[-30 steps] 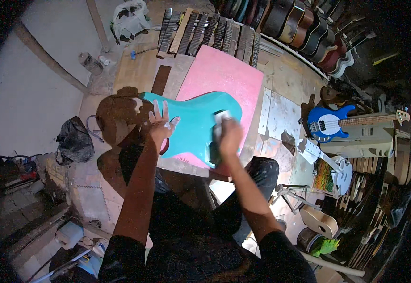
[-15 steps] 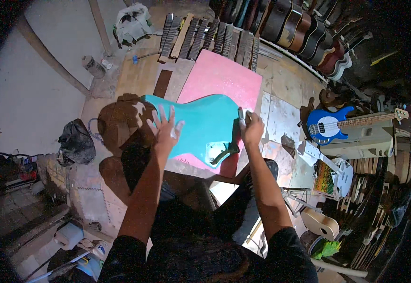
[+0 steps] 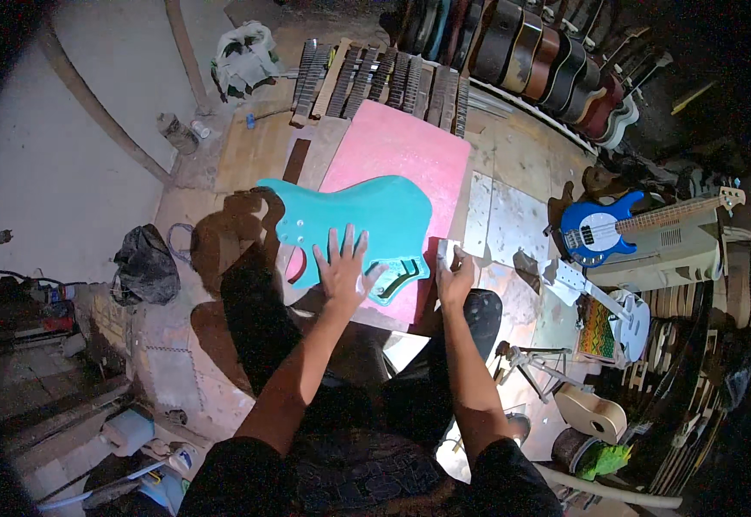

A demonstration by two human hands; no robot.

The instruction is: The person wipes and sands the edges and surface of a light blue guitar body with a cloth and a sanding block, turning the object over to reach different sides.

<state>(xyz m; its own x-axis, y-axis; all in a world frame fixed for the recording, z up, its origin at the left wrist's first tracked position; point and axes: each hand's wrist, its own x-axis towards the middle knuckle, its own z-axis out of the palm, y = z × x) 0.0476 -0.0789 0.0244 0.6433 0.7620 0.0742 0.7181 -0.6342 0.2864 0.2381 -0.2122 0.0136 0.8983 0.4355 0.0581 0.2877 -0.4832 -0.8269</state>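
Note:
A teal electric guitar body (image 3: 358,211) lies on a pink board (image 3: 414,142). Its control cavity (image 3: 397,277) shows at the near right, and small holes dot its left end. My left hand (image 3: 344,269) rests flat on the near part of the body, fingers spread and whitened with dust. Just off the body's right edge, my right hand (image 3: 456,283) is closed round a small pale flat piece (image 3: 442,252). Its kind cannot be made out, as the fingers partly cover it.
A row of fretted necks (image 3: 362,77) lies beyond the board. At the right are a blue bass guitar (image 3: 591,228), a white guitar (image 3: 624,323) and a small natural-wood guitar body (image 3: 589,414). Several guitars (image 3: 535,52) hang far right. A black plastic bag (image 3: 145,265) sits left.
My left hand has moved right and nearer across the body, uncovering the holes at its left end. My right hand has come nearer, away from the body's edge, still holding the pale piece.

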